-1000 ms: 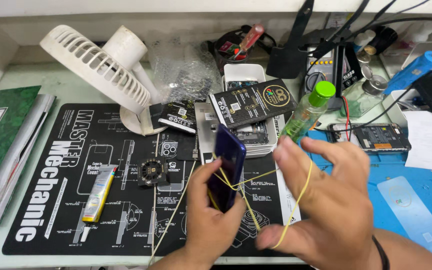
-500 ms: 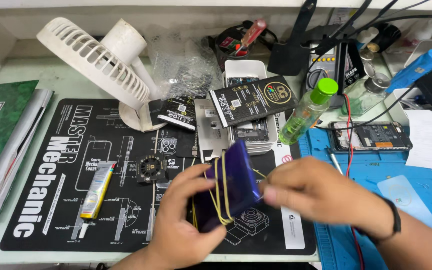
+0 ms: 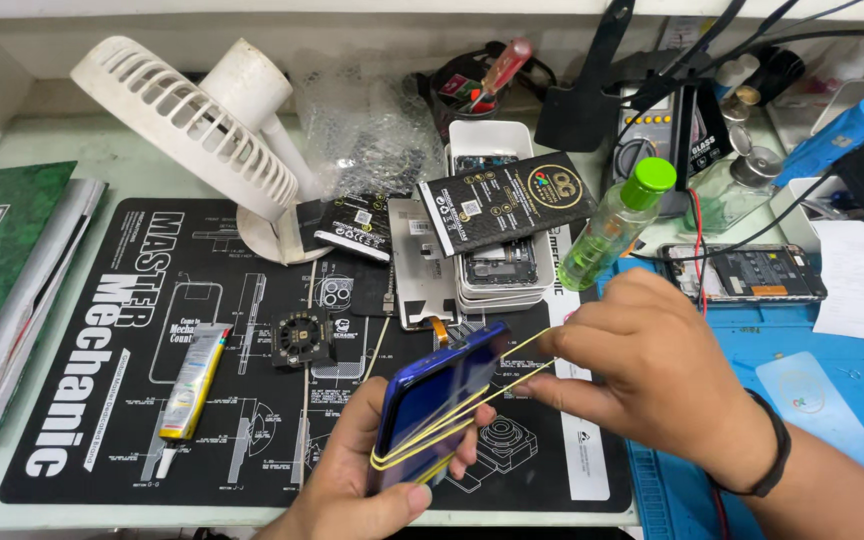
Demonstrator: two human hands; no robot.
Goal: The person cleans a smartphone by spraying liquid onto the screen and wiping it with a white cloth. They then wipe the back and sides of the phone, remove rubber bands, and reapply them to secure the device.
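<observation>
2 hands work over the black mat (image 3: 102,400): left hand (image 3: 372,480) grips a blue phone (image 3: 437,400), right hand (image 3: 652,370) pinches yellow rubber bands (image 3: 512,375) stretched off it. A glue tube (image 3: 190,385) lies on the mat's left, a white fan (image 3: 202,130) behind.

Left hand (image 3: 367,480) — palm up, low and near the body, fingers curled closed around what it holds, thumb pressed across the lower edge. Right hand (image 3: 652,375) — just beside it, forearm entering from the lower right, wrist banded in black, fingertips pinched and drawn away from the left.
</observation>
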